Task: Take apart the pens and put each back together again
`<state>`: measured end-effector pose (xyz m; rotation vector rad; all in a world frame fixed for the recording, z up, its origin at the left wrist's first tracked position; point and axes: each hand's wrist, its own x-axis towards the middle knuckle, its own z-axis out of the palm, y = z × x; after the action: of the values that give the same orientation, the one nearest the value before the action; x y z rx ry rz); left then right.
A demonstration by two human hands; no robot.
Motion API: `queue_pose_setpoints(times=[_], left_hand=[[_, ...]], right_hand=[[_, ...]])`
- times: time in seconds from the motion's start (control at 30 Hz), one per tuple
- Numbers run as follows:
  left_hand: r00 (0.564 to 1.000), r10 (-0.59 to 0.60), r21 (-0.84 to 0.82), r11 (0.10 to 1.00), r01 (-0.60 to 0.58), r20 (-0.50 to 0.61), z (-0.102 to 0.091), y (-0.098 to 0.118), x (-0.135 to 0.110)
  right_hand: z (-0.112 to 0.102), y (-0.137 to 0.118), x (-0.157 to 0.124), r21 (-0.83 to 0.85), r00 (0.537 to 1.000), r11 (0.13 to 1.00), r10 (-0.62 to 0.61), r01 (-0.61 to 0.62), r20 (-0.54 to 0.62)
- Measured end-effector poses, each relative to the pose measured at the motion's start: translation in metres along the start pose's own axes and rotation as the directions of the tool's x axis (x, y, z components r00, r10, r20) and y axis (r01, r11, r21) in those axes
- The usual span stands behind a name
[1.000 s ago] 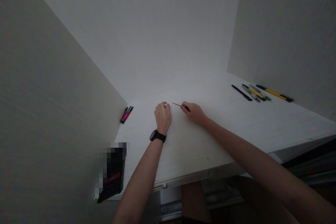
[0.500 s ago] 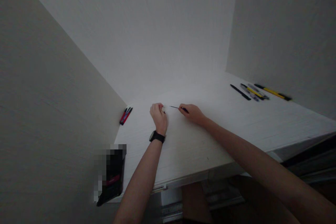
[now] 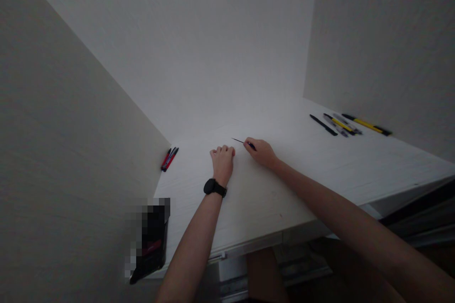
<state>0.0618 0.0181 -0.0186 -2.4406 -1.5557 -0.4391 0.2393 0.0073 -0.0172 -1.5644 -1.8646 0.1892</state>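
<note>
My right hand (image 3: 261, 150) is closed round the thicker dark end of a slim, pen-like object (image 3: 238, 140). Its long, thin, dark tip points left, above the white desk (image 3: 256, 203); its exact kind is unclear. To the left of that tip, my left hand (image 3: 223, 161) rests back upward with its fingers curled down. Whatever lies under or inside those fingers is hidden. A black watch (image 3: 210, 186) is on my left wrist.
Red and black pens (image 3: 169, 159) lie by the left wall. On the right are a black pen (image 3: 323, 124), several yellow, black and clear pens (image 3: 341, 125), and a longer yellow-and-black pen (image 3: 368, 125). A dark, partly blurred-out object (image 3: 154, 241) sits at the front left edge.
My left hand has turned from its side to back upward and shifted slightly right; the small whitish thing at its fingers is now out of sight. My right hand keeps its hold, barely moving.
</note>
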Motion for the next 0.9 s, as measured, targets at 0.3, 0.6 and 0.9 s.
queue_pose_setpoints(times=[0.3, 0.6, 0.9], left_hand=[[0.992, -0.087, -0.028, 0.996, 0.084, -0.096, 0.001, 0.001, 0.001], [0.964, 0.027, -0.277, 0.955, -0.103, -0.265, -0.009, 0.005, 0.002], [0.849, -0.234, -0.525, 0.849, -0.059, -0.474, -0.004, 0.001, 0.001]], right_hand=[[0.000, 0.001, 0.001, 0.050, 1.000, 0.999, -0.003, 0.003, -0.007], [0.002, 0.000, 0.000, 0.153, 0.995, 0.984, -0.099, 0.095, 0.020], [0.000, -0.003, -0.004, 0.115, 0.966, 0.978, -0.193, 0.175, 0.172]])
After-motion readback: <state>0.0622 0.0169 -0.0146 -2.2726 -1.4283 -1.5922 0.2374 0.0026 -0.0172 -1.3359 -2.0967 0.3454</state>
